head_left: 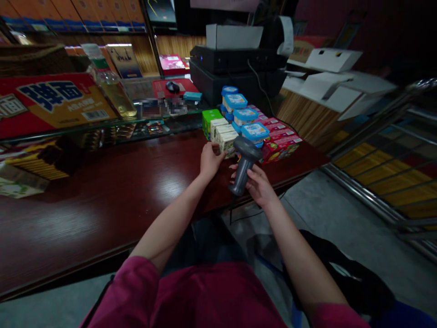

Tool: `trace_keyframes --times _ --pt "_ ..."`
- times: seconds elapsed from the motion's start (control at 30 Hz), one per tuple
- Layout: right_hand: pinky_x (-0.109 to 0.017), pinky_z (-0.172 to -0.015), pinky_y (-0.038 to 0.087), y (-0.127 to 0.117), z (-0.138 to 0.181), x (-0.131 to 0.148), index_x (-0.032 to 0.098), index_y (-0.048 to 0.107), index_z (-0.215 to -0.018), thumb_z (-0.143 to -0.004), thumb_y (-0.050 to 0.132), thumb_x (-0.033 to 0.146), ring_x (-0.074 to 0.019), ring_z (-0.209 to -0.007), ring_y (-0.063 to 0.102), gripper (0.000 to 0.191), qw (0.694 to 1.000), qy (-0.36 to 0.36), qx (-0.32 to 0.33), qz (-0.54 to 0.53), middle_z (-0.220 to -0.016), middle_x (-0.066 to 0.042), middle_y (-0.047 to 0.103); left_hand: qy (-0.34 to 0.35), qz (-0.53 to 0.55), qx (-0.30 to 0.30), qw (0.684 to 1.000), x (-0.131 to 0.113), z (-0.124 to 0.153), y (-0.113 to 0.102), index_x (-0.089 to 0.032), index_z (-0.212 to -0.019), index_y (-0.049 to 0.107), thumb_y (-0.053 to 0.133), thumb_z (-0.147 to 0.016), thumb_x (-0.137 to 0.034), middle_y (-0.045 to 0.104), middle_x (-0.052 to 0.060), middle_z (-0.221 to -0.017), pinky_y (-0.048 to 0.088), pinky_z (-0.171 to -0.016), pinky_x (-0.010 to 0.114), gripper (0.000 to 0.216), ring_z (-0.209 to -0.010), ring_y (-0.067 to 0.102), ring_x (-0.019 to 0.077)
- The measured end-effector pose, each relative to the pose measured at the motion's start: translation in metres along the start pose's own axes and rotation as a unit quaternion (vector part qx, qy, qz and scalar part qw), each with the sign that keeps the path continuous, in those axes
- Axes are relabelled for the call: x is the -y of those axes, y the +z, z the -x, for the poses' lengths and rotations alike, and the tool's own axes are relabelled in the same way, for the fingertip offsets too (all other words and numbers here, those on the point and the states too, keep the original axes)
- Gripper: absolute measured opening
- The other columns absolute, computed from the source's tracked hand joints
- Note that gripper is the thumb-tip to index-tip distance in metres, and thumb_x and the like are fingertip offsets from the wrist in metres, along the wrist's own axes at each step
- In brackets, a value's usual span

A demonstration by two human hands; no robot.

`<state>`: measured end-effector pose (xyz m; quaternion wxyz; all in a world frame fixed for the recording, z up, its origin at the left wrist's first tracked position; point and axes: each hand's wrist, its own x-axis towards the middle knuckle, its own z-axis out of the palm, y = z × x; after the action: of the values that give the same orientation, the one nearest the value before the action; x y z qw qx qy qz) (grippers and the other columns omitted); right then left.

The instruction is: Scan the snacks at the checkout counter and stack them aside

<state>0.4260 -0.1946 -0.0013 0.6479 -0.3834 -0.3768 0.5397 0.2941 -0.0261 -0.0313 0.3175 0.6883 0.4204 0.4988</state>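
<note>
My right hand (pixel 261 184) is wrapped round the handle of a dark grey handheld barcode scanner (pixel 243 166), its head pointing up and away from me. At the near end of a row of small pale printed cartons (pixel 225 136), my left hand (pixel 210 161) has its fingers and thumb closed on the nearest carton's lower left corner. A green carton (pixel 210 119) stands behind that row. To the right are several tubs with blue lids (pixel 255 131), some stacked, and red-pink boxes (pixel 282 143) in rows. The scanner hides part of the nearest cartons and tubs.
The goods stand on a dark red wooden counter (pixel 136 182). At left are a red and yellow cardboard box (pixel 68 102) and an oil-coloured bottle (pixel 114 89) on a glass shelf. Black machines (pixel 235 68) stand behind, white cartons (pixel 327 89) and a metal rack (pixel 385 168) right.
</note>
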Motion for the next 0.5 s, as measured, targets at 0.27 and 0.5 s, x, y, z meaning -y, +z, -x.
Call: trace_keyframes --times 0.27,0.5 --pt "-0.039 -0.079 0.07 0.019 -0.008 0.0 0.025 0.078 -0.114 -0.079 0.091 0.044 -0.0247 -0.089 0.082 0.042 1.0 0.017 0.002 -0.005 -0.115 -0.008 0.084 -0.028 0.049 -0.002 0.998 0.002 0.008 -0.008 -0.019 -0.112 0.058 0.092 -0.075 -0.018 0.052 0.008 -0.124 0.064 -0.085 0.037 0.05 -0.087 0.066 0.014" --pt "-0.04 -0.083 0.07 0.091 -0.044 -0.042 0.026 0.076 -0.129 -0.091 0.083 0.043 -0.0224 -0.093 0.08 0.042 0.984 0.116 0.129 -0.032 -0.125 -0.009 0.081 0.128 -0.087 -0.062 0.986 0.046 0.024 -0.187 -0.024 -0.128 0.061 0.066 -0.095 -0.013 0.045 0.012 -0.142 0.062 -0.104 0.04 0.035 -0.11 0.066 0.0176"
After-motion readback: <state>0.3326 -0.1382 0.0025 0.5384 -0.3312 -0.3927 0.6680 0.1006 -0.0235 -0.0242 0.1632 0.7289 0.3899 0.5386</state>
